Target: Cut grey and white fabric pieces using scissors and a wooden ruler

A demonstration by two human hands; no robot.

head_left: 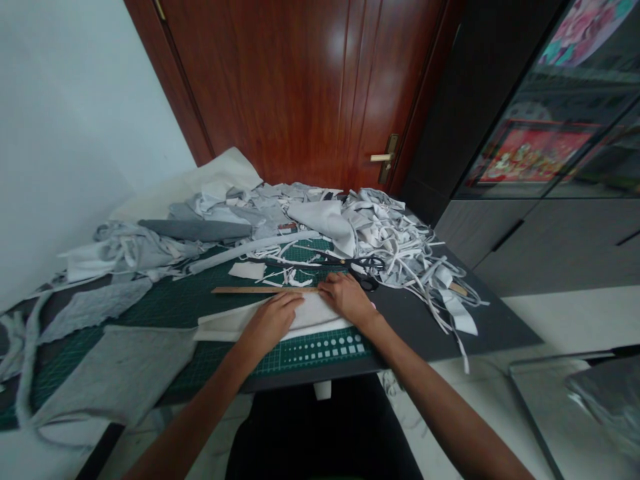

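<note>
A strip of pale grey-white fabric (225, 322), layered along its length, lies on the green cutting mat (295, 363) in front of me. My left hand (275, 317) rests on the strip with its fingers stretched out to the right. My right hand (347, 297) presses on the strip's upper edge, fingers slightly bent and pointing left. A thin wooden ruler (250, 290) runs just beyond the strip, its right end by my right fingertips. Black scissors (367, 263) lie beyond my right hand, and a small fabric scrap (247, 270) is left of them.
A heap of grey and white fabric scraps (385, 227) covers the table's back and right. Larger grey fabric pieces (125, 363) lie at the left, one hanging over the front edge. A brown door (300, 87) stands behind the table, a dark cabinet (530, 240) to the right.
</note>
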